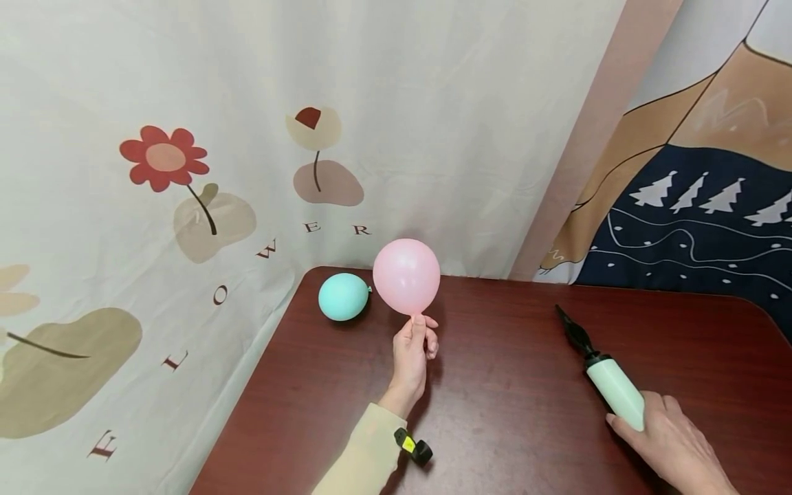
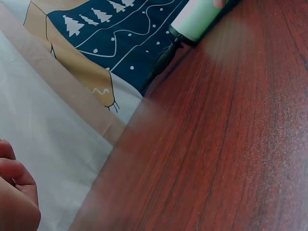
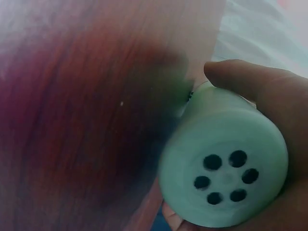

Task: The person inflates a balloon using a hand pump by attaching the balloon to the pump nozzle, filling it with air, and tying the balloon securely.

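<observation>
A round pink balloon (image 1: 406,276), blown up, stands upright above my left hand (image 1: 413,354), which pinches its neck between thumb and fingers. In the left wrist view only part of the left hand (image 2: 17,192) shows, and the balloon is out of sight. At the lower right, my right hand (image 1: 674,433) grips the pale green barrel of a balloon pump (image 1: 615,392); its black nozzle points away to the upper left. Several dark holes mark the pump's round end (image 3: 226,177) in the right wrist view, with the right thumb (image 3: 236,72) along its side.
A turquoise balloon (image 1: 343,297), tied off, lies near the table's far left corner. The brown wooden table (image 1: 495,385) meets a pale curtain (image 1: 464,137) with flower prints along its back and left edges. A dark cloth with white trees (image 1: 699,220) hangs at the right.
</observation>
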Available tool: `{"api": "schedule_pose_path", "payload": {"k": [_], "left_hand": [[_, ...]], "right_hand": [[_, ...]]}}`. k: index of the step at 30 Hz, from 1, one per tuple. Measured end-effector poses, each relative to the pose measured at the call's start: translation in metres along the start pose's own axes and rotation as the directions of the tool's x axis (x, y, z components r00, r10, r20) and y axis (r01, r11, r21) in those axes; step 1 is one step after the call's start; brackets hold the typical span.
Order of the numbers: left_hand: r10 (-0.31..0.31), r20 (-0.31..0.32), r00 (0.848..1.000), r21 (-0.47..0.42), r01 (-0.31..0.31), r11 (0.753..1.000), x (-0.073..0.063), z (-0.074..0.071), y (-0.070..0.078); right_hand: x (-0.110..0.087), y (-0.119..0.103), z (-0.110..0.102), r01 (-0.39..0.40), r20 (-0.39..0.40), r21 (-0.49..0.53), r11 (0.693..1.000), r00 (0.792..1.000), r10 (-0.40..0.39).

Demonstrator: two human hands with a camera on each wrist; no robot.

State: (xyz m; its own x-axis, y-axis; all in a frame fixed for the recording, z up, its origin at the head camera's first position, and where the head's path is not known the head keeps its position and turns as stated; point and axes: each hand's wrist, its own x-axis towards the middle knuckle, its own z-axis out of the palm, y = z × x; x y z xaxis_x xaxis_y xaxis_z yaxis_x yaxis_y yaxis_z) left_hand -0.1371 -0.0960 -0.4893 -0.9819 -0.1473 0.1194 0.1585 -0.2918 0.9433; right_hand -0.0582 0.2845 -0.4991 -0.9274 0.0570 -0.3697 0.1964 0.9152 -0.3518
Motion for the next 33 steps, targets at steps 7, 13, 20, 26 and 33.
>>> {"api": "schedule_pose_path", "payload": {"k": [7, 13, 20, 26, 33], "left_hand": [[-0.055, -0.009, 0.998, -0.008, 0.055, 0.998, -0.002, 0.002, -0.001], [-0.062, -0.002, 0.998, 0.006, 0.062, 0.998, -0.004, 0.003, -0.002], [-0.077, 0.032, 0.996, -0.019, 0.078, 0.997, -0.006, 0.006, -0.001], [-0.088, 0.081, 0.993, -0.014, 0.089, 0.996, -0.010, 0.011, -0.002], [-0.123, 0.181, 0.976, 0.014, 0.123, 0.992, -0.019, 0.020, -0.004]], "right_hand": [[0.003, 0.003, 0.001, 0.034, -0.014, -0.022, 0.999, 0.999, -0.034], [0.005, 0.000, 0.001, 0.013, -0.080, -0.056, 0.998, 0.997, -0.018], [-0.012, -0.028, -0.009, 0.130, -0.308, -0.024, 0.991, 0.942, -0.131], [-0.031, -0.079, -0.014, 0.291, -0.346, 0.095, 0.952, 0.906, -0.243], [-0.021, -0.129, 0.005, 0.508, -0.417, 0.246, 0.825, 0.824, -0.383]]}}
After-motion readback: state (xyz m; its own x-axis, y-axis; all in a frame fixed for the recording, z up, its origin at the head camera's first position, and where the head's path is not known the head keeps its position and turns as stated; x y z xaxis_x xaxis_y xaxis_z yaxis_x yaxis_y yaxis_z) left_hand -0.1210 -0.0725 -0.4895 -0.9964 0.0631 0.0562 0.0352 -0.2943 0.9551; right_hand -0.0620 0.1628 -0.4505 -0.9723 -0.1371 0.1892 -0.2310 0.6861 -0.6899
